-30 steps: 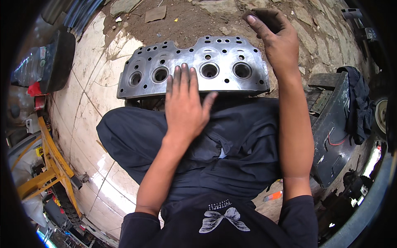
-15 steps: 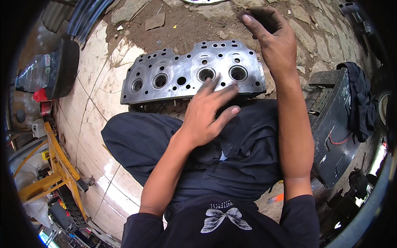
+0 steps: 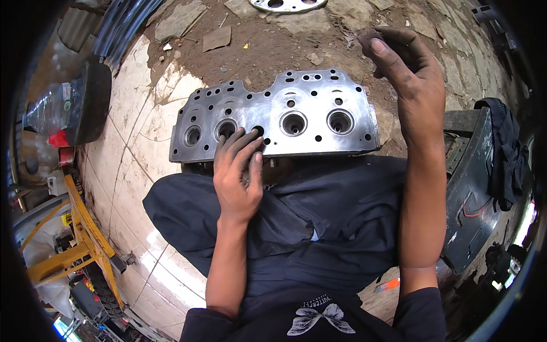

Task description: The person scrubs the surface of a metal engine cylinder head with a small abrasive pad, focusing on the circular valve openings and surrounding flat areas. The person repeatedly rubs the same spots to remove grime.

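A grey metal cylinder head lies flat-face up just beyond my knees, its face shiny and pierced by round valve ports and several smaller holes. My left hand rests with its fingers stretched over the near edge, fingertips on the face beside the second port from the left. Raised above the far right end, my right hand is closed, thumb against curled fingers. A small dark brown piece pokes out of that pinch; its kind is not clear. The fingers of both hands are blackened.
To the right stands a dark metal box with black cloth draped over it. A yellow metal frame stands at the left, below a clear plastic bottle. A round metal plate with holes lies at the far edge.
My left hand has moved left along the cylinder head, from the right-hand ports to the second port. My right hand stays raised and pinched. The whole view has shifted slightly.
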Available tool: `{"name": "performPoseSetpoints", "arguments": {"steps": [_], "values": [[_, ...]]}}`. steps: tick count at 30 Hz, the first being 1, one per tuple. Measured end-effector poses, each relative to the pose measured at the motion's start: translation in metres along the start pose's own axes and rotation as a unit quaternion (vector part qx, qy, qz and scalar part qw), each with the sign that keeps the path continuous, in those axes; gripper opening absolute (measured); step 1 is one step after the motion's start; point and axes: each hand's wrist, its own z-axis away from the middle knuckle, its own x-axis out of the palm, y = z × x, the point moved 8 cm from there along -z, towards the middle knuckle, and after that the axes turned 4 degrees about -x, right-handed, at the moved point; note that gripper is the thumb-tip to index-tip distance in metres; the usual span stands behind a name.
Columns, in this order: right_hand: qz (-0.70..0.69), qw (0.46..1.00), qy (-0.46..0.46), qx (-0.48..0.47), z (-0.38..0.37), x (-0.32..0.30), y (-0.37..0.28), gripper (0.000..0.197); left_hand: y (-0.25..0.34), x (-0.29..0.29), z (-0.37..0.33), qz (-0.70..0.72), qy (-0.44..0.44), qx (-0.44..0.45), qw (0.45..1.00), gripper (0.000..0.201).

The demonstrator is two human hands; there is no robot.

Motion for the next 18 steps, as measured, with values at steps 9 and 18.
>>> {"name": "performPoseSetpoints", "arguments": {"steps": [9, 18], "values": [[0.000, 1.000, -0.008, 0.008, -0.002, -0.001, -0.001, 0.031, 0.031, 0.044, -0.009, -0.227, -0.111, 0.027, 0.967, 0.061], [0.021, 0.999, -0.025, -0.026, -0.001, 0.004, -0.003, 0.026, 0.029, 0.049, -0.030, -0.198, -0.128, 0.046, 0.971, 0.049]]}}
